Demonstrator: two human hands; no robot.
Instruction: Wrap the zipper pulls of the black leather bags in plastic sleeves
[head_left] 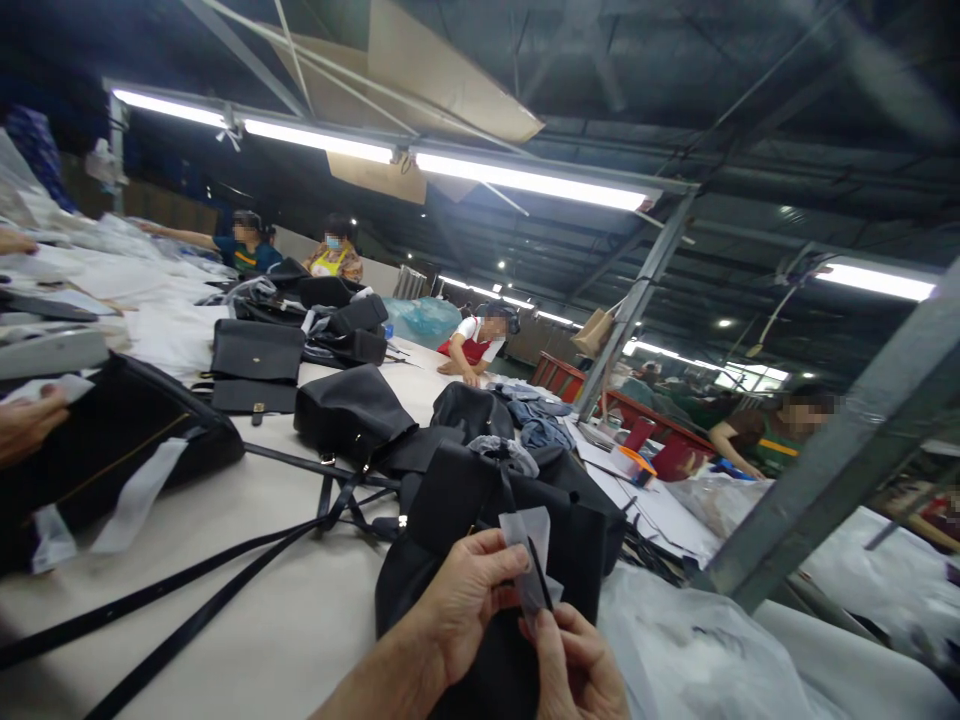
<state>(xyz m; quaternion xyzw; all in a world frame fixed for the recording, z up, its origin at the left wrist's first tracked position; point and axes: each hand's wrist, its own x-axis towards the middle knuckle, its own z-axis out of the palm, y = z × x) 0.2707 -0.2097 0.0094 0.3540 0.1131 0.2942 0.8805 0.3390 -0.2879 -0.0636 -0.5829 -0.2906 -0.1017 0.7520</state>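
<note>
Fingers on thin translucent sheet

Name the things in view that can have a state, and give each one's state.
Left hand: pinching the translucent white strip
Right hand: pinching at the strip's lower end
Long black straps: lying across the table
Fluorescent tube lights: lit
Clear plastic: crumpled
Blue-grey fabric: rumpled
</note>
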